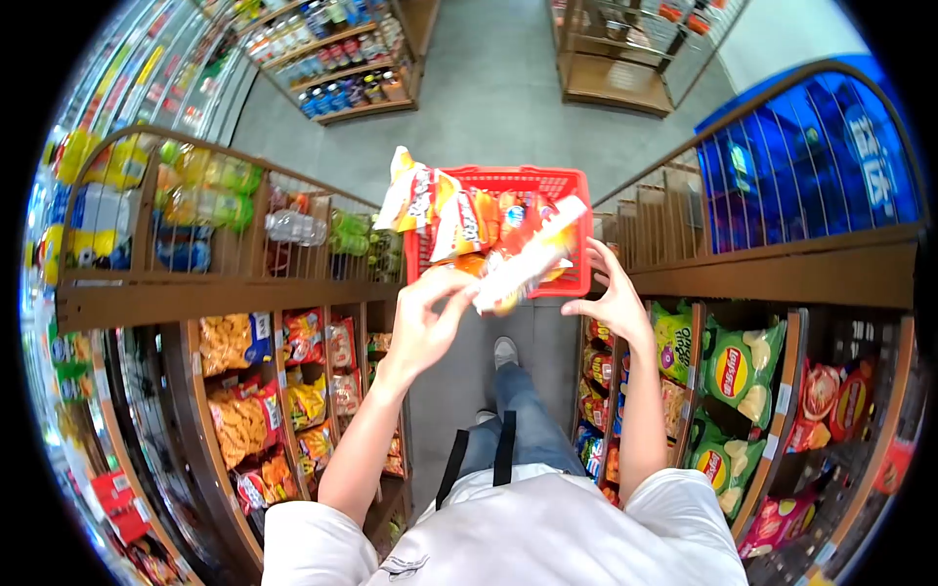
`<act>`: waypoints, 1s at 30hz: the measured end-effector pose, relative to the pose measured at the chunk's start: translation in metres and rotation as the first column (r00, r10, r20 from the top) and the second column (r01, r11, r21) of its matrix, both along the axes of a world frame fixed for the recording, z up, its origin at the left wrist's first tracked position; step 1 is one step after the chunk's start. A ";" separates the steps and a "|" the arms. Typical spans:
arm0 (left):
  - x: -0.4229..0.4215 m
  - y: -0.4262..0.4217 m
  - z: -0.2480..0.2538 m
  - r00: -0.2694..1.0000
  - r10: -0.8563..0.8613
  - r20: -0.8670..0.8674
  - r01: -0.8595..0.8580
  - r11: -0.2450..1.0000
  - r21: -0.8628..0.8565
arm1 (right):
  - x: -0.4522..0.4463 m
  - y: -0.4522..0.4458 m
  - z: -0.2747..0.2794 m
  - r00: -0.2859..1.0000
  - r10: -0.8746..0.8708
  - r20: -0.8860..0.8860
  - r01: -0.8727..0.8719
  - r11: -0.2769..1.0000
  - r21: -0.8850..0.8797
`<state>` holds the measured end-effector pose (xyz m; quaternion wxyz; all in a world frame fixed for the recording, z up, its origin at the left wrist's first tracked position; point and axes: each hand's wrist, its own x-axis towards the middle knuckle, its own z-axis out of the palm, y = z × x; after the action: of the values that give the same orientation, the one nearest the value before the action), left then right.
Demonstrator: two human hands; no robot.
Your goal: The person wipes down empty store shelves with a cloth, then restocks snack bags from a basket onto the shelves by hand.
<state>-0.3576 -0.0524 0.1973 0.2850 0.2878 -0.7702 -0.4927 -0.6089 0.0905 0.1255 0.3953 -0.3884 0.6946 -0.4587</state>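
In front of me is a red plastic shopping basket (pixel 496 178) with several orange and white snack bags in it. One white and orange bag (pixel 422 200) leans over its left rim. A motion-blurred white and orange snack bag (pixel 532 259) lies slantwise across the near side of the basket. My left hand (pixel 432 314) pinches that bag's lower left end between thumb and fingers. On the other side, my right hand (pixel 614 298) is beside the basket's right wall, fingers apart and holding nothing; whether it touches the wall I cannot tell. What supports the basket is hidden.
Snack shelves flank me, with orange chip bags (pixel 234 405) on the left and green chip bags (pixel 740 361) on the right. Wire-railed tops hold bottles (pixel 210 190) and blue packs (pixel 801 166). A drinks shelf (pixel 342 73) stands ahead beside the grey floor (pixel 484 107).
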 end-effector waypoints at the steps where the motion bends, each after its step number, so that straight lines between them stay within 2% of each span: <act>1: 0.015 0.005 0.008 1.000 0.007 -0.016 -0.006 0.997 0.071 | 0.004 -0.010 0.007 0.990 0.118 0.081 -0.116 0.993 -0.037; 2: 0.029 0.011 0.015 0.999 0.017 -0.035 -0.012 0.990 0.144 | 0.009 -0.018 0.014 0.959 0.237 0.157 -0.228 0.971 -0.079; 3: 0.043 0.018 0.024 0.996 0.051 -0.068 -0.033 0.970 0.242 | 0.016 -0.023 0.021 0.856 0.347 0.382 -0.334 0.937 -0.102; 4: 0.059 0.023 0.030 0.991 0.081 -0.110 -0.042 0.947 0.320 | 0.024 -0.028 0.022 0.844 0.376 0.382 -0.367 0.925 -0.099; 6: 0.090 0.034 0.035 0.964 0.199 -0.176 -0.114 0.907 0.405 | 0.043 -0.035 0.020 0.567 0.683 0.460 -0.694 0.697 -0.180; 8: 0.120 0.043 0.028 0.919 0.351 -0.181 -0.252 0.874 0.415 | 0.088 -0.033 0.017 0.481 0.560 0.675 -0.633 0.754 -0.175; 9: 0.129 0.050 0.029 0.853 0.488 -0.186 -0.348 0.797 0.493 | 0.111 -0.034 0.021 0.494 0.497 0.713 -0.615 0.780 -0.117; 10: 0.138 0.058 0.030 0.767 0.615 -0.182 -0.430 0.703 0.567 | 0.134 -0.032 0.016 0.518 0.524 0.676 -0.588 0.792 -0.164; 12: 0.156 0.072 0.034 0.609 0.768 -0.199 -0.453 0.543 0.707 | 0.171 -0.028 0.011 0.441 0.429 0.788 -0.539 0.829 -0.150; 13: 0.167 0.080 0.032 0.584 0.774 -0.243 -0.432 0.550 0.714 | 0.189 -0.025 0.020 0.421 0.320 0.849 -0.494 0.865 -0.082; 14: 0.178 0.092 0.029 0.561 0.777 -0.286 -0.415 0.563 0.715 | 0.201 -0.021 0.031 0.505 0.198 0.840 -0.470 0.879 0.075; 16: 0.201 0.123 0.028 0.630 0.746 -0.216 -0.447 0.576 0.684 | 0.228 -0.019 0.040 0.451 0.157 0.879 -0.461 0.884 0.078; 20: 0.231 0.205 0.042 0.726 0.685 -0.062 -0.544 0.627 0.557 | 0.274 -0.002 0.073 0.518 0.256 0.816 -0.545 0.834 0.085; 24: 0.254 0.279 0.050 0.552 0.823 -0.134 -0.538 0.474 0.697 | 0.326 0.036 0.096 0.522 0.393 0.757 -0.662 0.746 0.068; 30: 0.288 0.374 0.058 0.318 0.924 -0.212 -0.582 0.367 0.726 | 0.386 0.098 0.119 0.439 0.538 0.719 -0.816 0.573 0.069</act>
<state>-0.0698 0.3215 0.2553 0.6242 0.5223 -0.2235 -0.5364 -0.2231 0.1880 0.2442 0.8262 -0.3703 0.3753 -0.1985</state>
